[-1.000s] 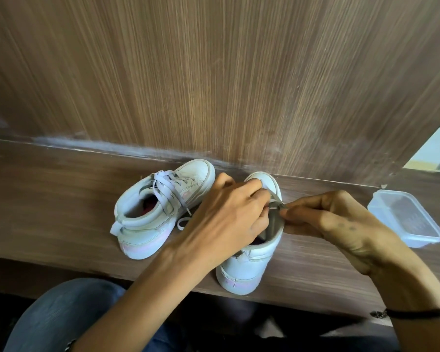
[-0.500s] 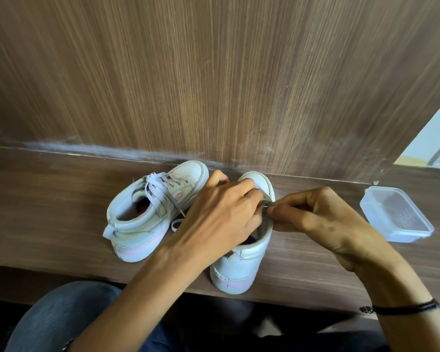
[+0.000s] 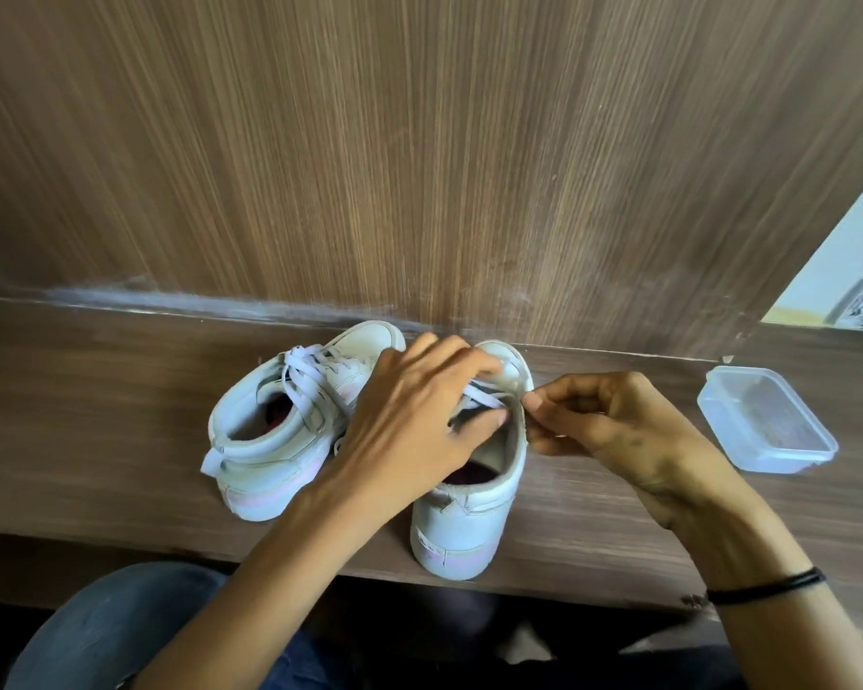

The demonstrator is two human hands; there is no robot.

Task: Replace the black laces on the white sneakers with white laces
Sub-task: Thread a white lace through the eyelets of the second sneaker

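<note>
Lace (image 3: 479, 398), white, crosses the nearer sneaker (image 3: 469, 515) on the counter (image 3: 96, 415). Left grip (image 3: 409, 430) clasps it; right grip (image 3: 614, 430) pinches it alongside.

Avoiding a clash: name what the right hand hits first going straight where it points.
The right hand meets the laced edge of the right sneaker first, seemingly touching it; beyond, the left hand.

My left grip (image 3: 419, 415) loosened over the right sneaker (image 3: 469, 530). Its fingers, bunched against my right grip (image 3: 614, 425) a second earlier, spread towards the toe, and a crossing of white lace (image 3: 479, 398) came into sight beneath them. My right grip slid from the middle of the shoe to its right edge, thumb and forefinger pinching the lace there. The two grips, touching before, ended just apart.
</note>
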